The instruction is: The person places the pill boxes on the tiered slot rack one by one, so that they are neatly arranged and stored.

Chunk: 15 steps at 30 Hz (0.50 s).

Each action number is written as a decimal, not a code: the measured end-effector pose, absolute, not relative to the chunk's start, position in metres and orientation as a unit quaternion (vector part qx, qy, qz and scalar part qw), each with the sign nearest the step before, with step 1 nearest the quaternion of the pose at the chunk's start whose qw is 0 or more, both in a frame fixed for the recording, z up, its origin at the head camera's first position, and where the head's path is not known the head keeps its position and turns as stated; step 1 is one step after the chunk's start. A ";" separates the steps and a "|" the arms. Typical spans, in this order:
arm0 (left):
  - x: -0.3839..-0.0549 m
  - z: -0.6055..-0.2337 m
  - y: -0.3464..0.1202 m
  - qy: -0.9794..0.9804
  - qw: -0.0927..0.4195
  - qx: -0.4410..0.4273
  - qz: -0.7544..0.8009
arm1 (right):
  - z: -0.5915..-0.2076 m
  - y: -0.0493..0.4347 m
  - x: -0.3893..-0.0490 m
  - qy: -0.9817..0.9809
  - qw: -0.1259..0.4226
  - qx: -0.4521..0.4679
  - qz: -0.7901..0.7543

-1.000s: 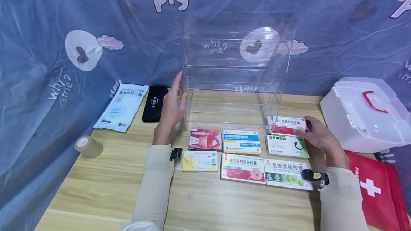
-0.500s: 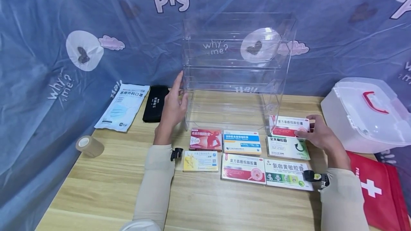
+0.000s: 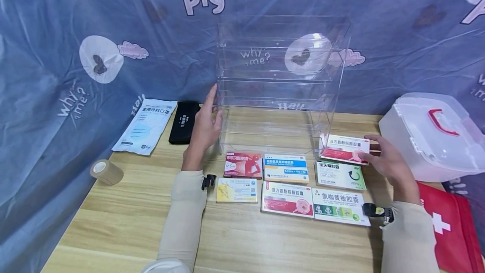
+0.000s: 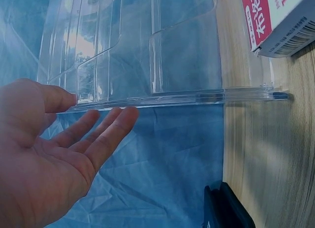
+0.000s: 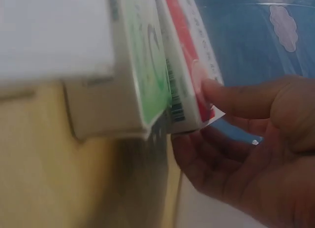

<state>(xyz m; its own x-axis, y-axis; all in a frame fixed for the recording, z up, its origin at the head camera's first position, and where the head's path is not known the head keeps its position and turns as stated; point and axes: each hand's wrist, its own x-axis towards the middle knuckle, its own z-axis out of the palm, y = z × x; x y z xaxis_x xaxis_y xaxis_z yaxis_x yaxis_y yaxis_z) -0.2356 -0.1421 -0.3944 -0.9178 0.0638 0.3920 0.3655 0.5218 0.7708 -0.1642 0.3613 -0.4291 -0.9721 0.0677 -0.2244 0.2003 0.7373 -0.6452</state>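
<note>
The right hand point(image 3: 392, 165) pinches a white-and-red medicine box point(image 3: 344, 148) between thumb and fingers, at four o'clock of the clear rack point(image 3: 274, 80); a green-and-white box point(image 3: 340, 175) lies just beside it at six o'clock, though whether the two touch I cannot tell; the left hand point(image 3: 206, 127), well apart from the right, is at the rack's eight o'clock, fingers extended and touching its side; a black case point(image 3: 183, 123) lies at that hand's nine o'clock; a white lidded bin point(image 3: 405, 146) stands at the pinched box's three o'clock, a red pouch point(image 3: 460, 226) at its four.
</note>
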 end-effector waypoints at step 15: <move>-0.234 -0.394 -0.144 -0.863 0.160 -0.133 -0.460 | -0.417 0.360 -0.156 0.914 0.008 0.073 -0.398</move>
<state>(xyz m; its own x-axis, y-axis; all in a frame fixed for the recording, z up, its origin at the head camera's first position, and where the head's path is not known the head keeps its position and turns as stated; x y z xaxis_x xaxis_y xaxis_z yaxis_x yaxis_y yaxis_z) -0.2342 -0.1437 -0.3939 -0.9136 0.0825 0.3981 0.3764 0.5420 0.7514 -0.1562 0.3602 -0.4171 -0.9892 0.1272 -0.0728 0.1400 0.6724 -0.7269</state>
